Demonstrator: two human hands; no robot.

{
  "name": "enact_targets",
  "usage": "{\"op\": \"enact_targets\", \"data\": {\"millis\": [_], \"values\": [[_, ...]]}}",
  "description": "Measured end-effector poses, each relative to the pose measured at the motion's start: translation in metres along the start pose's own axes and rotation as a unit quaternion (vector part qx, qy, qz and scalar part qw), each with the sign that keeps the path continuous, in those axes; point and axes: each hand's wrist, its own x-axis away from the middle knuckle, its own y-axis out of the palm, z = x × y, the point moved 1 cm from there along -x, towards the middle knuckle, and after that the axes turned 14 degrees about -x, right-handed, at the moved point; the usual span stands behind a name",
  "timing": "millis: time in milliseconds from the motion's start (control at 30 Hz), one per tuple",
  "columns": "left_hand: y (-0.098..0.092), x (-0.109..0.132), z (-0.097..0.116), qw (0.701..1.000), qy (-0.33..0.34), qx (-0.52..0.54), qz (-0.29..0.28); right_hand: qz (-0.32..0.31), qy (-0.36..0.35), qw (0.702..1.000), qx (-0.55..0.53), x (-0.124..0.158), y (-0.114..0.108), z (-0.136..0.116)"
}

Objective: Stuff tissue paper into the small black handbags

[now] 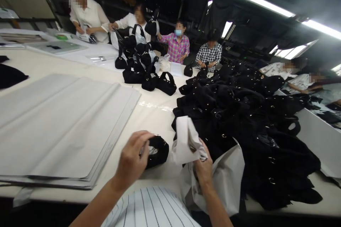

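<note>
- Your left hand (133,159) is clenched over the mouth of a small black bag (157,150), fingers curled over its top edge, with a bit of white paper showing inside the opening. Hold that mouth wide and steady, so the bag does not fold shut under your palm.
- Your right hand (204,168) grasps a crumpled wad of white tissue paper (186,142), pinched low so the bulk stands up above your fingers. Judging by its size against the bag's opening, you would do well to squeeze it smaller before it goes near the mouth.
- The small black bag sits on the white table (157,110) near you, just right of the stack of tissue sheets (61,127) and just left of the wad. The two hands are near each other, so keep the movement short and low.
- A loose white sheet (226,177) hangs over the near edge by your right wrist; mind that your forearm does not drag it off.
- To the right, the heap of black bags (247,120) lies close to the wad. Keep your elbow in, so nothing catches on handles or rings.
- Farther off stands a cluster of upright black bags (141,64), looking filled out; I judge that rounded shape to be the standard to match.
- Other people (177,44) work at the far side, well apart from your hands.
</note>
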Motion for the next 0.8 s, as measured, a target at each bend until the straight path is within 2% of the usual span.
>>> {"op": "enact_targets", "data": {"millis": [33,67,133,167,233,267,333,400,533,567,633,733,800], "values": [[0.001,0.01,-0.02,0.994,-0.077,-0.049,0.055,0.035,-0.01,0.999,-0.012,-0.001,-0.006,-0.005],[0.007,0.021,-0.04,0.983,-0.15,-0.092,0.059,0.056,-0.02,0.998,-0.019,0.0,-0.009,-0.012],[0.027,0.045,-0.07,0.959,-0.251,-0.123,-0.045,0.052,-0.048,0.997,-0.031,0.005,-0.003,-0.027],[0.04,0.056,-0.079,0.947,-0.275,-0.125,-0.109,0.029,-0.062,0.997,-0.038,0.009,0.006,-0.034],[0.064,0.072,-0.084,0.929,-0.284,-0.14,-0.19,-0.036,-0.095,0.994,-0.045,0.015,0.032,-0.043],[0.074,0.076,-0.083,0.925,-0.283,-0.158,-0.2,-0.064,-0.114,0.99,-0.043,0.016,0.046,-0.046],[0.087,0.077,-0.077,0.918,-0.294,-0.203,-0.171,-0.093,-0.159,0.982,-0.03,0.015,0.07,-0.048],[0.094,0.074,-0.074,0.906,-0.32,-0.24,-0.14,-0.088,-0.213,0.973,-0.028,0.013,0.088,-0.05],[0.104,0.066,-0.081,0.879,-0.371,-0.264,-0.14,-0.064,-0.317,0.945,-0.058,0.01,0.11,-0.058],[0.107,0.065,-0.083,0.879,-0.375,-0.261,-0.132,-0.059,-0.337,0.938,-0.061,0.01,0.114,-0.059],[0.112,0.067,-0.087,0.899,-0.352,-0.243,-0.099,-0.055,-0.364,0.928,-0.06,0.01,0.12,-0.061],[0.117,0.08,-0.091,0.949,-0.256,-0.18,-0.038,-0.068,-0.395,0.915,-0.044,0.008,0.123,-0.062],[0.116,0.092,-0.092,0.969,-0.207,-0.137,-0.016,-0.072,-0.418,0.905,-0.028,0.003,0.121,-0.063]]}}
